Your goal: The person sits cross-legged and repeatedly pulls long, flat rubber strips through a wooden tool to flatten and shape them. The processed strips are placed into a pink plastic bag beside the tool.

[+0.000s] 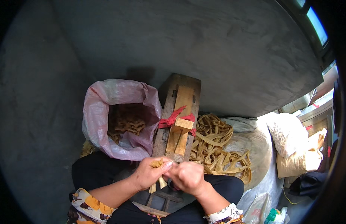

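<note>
My left hand (147, 174) is closed around a small bundle of flat tan strips (162, 182), whose ends stick out above the thumb and hang below the fingers. Against its thumb side, my right hand (190, 175) is curled into a fist, slightly blurred; whatever lies inside it is hidden. Just beyond both hands stands a wooden bench (173, 95) bearing a paler plank with an upright block (184, 124) and a thin rod. Red cloth (170, 121) is tied across the plank. To its right lies a heap of long tan strips (212, 142).
Left of the bench, an open pink woven sack (119, 92) holds brownish pieces (130, 123). A grey wall (175, 36) rises behind. Stuffed bags (288, 134) stand at the far right, with plastic bags (257, 208) lower down. A wooden frame (164, 200) shows between my legs.
</note>
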Tool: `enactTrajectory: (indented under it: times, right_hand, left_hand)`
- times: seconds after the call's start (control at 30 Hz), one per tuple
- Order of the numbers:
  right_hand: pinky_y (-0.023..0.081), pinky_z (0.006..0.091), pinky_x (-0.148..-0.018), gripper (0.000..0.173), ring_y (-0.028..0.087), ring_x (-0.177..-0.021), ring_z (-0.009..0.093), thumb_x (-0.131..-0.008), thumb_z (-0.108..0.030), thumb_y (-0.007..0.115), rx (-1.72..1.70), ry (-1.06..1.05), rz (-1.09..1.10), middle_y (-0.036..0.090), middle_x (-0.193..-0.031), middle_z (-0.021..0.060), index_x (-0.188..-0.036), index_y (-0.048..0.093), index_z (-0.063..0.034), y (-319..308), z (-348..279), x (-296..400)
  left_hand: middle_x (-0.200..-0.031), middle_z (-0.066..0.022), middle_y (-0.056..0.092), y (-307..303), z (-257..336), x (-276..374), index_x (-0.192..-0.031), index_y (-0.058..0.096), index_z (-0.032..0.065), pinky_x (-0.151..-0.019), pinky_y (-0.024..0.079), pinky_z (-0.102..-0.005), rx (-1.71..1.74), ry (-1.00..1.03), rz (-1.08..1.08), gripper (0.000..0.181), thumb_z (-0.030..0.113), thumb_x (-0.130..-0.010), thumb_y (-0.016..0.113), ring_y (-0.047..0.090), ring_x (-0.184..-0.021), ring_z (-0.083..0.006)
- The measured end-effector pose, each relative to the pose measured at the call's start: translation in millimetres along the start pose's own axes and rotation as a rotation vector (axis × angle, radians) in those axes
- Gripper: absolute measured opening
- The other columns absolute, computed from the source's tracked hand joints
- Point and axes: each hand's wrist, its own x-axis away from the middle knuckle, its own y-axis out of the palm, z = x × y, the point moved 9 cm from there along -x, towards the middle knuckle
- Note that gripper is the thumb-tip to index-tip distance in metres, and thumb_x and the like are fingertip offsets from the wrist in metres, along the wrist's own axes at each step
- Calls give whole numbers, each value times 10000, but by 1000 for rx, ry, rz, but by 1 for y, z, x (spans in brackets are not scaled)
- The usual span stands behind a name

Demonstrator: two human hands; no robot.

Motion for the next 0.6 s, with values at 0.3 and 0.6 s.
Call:
enactTrajectory:
  times: [0.3, 0.6]
  right_hand:
    - [387, 302, -397, 141, 507, -402, 209, -725, -22, 654, -217, 126, 126, 537, -526, 63, -638, 549, -53, -34, 28, -3]
    - [346, 162, -480, 144, 495, -582, 49, -835, -83, 651, -1524, 1285, -402, 552, -733, -6, -940, 621, 11, 75, 29, 70]
  left_hand:
    - [-660, 12, 575, 85, 1, 73, -923, 673, 19, -530, 434, -217, 174, -599, -1033, 262, 264, -898, 583, 514, -571, -52]
    - [-822, -67, 629, 31, 89, 28, -838, 666, 51, -568, 488, -310, -1011, 827, -141, 251, 235, -681, 732, 619, -703, -225]
